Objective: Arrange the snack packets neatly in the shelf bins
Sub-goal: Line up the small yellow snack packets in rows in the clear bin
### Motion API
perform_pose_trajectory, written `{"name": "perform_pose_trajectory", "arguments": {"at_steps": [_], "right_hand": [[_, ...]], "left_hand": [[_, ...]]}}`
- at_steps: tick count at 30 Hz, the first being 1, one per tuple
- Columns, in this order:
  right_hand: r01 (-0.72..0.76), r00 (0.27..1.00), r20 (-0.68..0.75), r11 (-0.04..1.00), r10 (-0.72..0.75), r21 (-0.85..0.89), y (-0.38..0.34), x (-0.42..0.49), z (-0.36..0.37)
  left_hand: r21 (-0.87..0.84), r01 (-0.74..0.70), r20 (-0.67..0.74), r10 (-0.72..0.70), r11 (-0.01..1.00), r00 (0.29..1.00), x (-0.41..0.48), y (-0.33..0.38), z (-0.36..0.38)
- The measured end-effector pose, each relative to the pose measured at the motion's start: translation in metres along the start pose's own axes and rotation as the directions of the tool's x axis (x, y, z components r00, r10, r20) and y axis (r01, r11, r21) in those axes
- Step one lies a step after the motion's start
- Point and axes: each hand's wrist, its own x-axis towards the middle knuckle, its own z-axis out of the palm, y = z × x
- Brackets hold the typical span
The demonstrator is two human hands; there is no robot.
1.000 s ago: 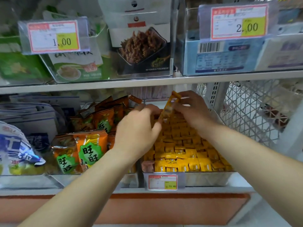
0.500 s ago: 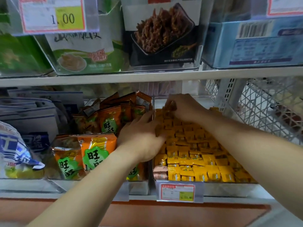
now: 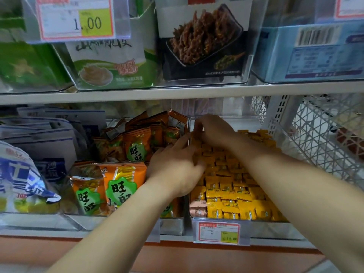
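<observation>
shelf bin [image 3: 267,228] of yellow packets [image 3: 236,196], once-raised packet now down among them, left hand [image 3: 173,168] flat, right hand [image 3: 214,132] grip unclear

small packets [image 3: 234,196]: yellow | bigger packets [image 3: 123,186]: orange, green patch | price tag [image 3: 219,232]: red-edged, yellow corner

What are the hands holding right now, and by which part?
Cannot be told. The right hand curls over the rear yellow packets, hiding any grip; the left hand touches them with outstretched fingers.
</observation>
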Motion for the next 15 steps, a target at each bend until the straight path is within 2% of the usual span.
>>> {"name": "perform_pose_trajectory", "arguments": {"at_steps": [3,7,9,11,13,15], "right_hand": [[0.032,0.976,-0.216,0.978,0.014,0.208,0.000,-0.013,-0.001],[0.102,0.916,-0.401,0.962,0.009,0.253,-0.007,-0.039,-0.014],[0.101,0.889,-0.454,0.943,0.057,0.317,-0.011,-0.058,-0.023],[0.046,0.868,-0.464,0.900,0.178,0.433,-0.013,-0.079,-0.031],[0.004,0.849,-0.451,0.848,0.277,0.529,-0.016,-0.103,-0.037],[0.053,0.852,-0.430,0.767,0.300,0.639,-0.024,-0.129,-0.040]], "left_hand": [[0.007,0.008,0.025,-0.008,1.000,1.000,0.000,0.000,-0.001],[-0.019,0.004,0.006,-0.004,1.000,1.000,-0.001,0.000,-0.003],[-0.041,-0.013,-0.101,0.009,0.999,0.995,-0.004,0.001,-0.008],[-0.041,-0.059,-0.297,0.044,0.997,0.954,-0.008,0.005,-0.012],[-0.153,-0.044,-0.419,-0.024,0.987,0.908,-0.010,0.013,-0.019],[-0.421,0.026,-0.322,-0.176,0.907,0.930,-0.009,0.023,-0.027]]}}
